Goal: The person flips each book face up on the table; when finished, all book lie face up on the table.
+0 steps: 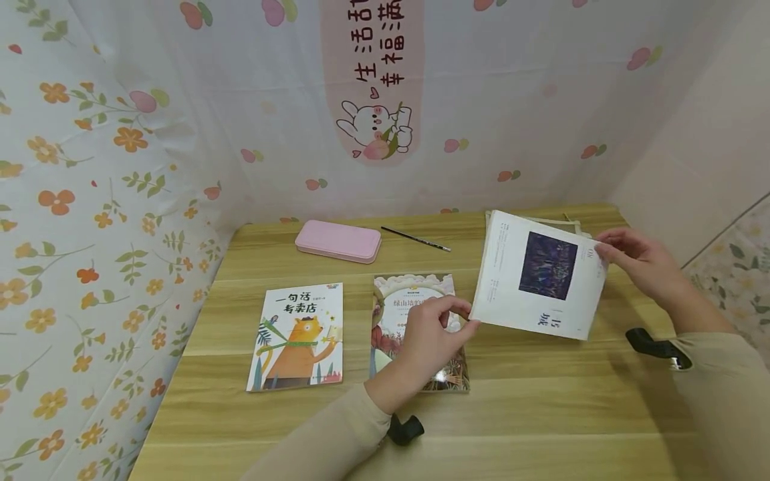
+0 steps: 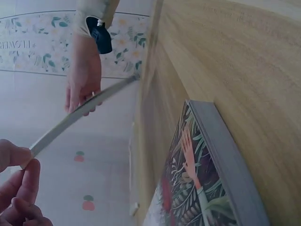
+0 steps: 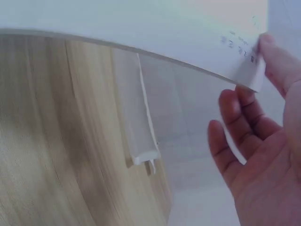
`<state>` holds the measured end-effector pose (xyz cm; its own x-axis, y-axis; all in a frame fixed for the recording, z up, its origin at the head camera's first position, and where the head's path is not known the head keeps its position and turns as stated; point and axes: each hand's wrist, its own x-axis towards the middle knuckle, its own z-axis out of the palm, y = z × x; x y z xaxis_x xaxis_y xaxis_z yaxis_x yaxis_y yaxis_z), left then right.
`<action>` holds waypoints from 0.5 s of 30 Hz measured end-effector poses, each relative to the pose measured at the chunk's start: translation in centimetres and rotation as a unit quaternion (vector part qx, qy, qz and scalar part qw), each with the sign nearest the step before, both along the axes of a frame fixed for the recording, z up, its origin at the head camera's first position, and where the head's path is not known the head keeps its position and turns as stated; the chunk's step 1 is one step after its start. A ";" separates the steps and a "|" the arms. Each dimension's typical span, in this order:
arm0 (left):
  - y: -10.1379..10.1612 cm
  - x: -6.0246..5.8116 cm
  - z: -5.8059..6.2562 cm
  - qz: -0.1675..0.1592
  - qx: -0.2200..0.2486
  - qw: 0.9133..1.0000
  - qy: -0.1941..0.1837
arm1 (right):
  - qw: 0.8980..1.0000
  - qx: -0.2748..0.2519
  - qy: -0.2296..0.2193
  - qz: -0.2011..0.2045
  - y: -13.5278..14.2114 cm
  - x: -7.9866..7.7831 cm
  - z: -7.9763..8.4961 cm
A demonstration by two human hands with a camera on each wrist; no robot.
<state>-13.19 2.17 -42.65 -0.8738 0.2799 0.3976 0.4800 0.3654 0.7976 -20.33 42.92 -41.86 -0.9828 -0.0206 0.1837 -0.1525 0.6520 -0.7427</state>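
Note:
A thin white book (image 1: 544,270) with a dark square picture on its cover is raised above the table, tilted, between both hands. My left hand (image 1: 430,341) pinches its lower left corner between thumb and fingers. At the upper right corner, my right hand (image 1: 637,257) grips it, thumb on the cover side and fingertips behind. In the left wrist view the book (image 2: 80,113) appears edge-on, with both hands at its ends. Below my left hand lies a book with an illustrated plant cover (image 1: 451,374), partly hidden by that hand.
Left of it lies a book with an orange cat (image 1: 301,354). A pink case (image 1: 338,240) and a dark pencil (image 1: 415,238) lie near the table's back edge. Behind the raised book, a pale flat fabric item (image 3: 136,113) lies on the table, mostly covered in the head view.

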 end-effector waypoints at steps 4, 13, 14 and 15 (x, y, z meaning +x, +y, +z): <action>0.2 -0.1 -0.4 -0.004 0.015 0.998 -0.058 | 1.000 0.018 -0.021 0.001 0.2 0.2 -0.1; 1.1 -0.3 -1.5 -0.011 0.012 0.993 -0.120 | 0.997 0.051 -0.057 0.029 1.4 -0.3 -1.0; 1.1 -0.3 -1.6 -0.018 0.006 0.992 -0.122 | 0.995 0.056 -0.071 0.034 1.6 -0.3 -1.1; 1.2 -0.2 -1.8 -0.024 -0.002 0.992 -0.126 | 0.994 0.062 -0.085 0.040 1.8 -0.3 -1.3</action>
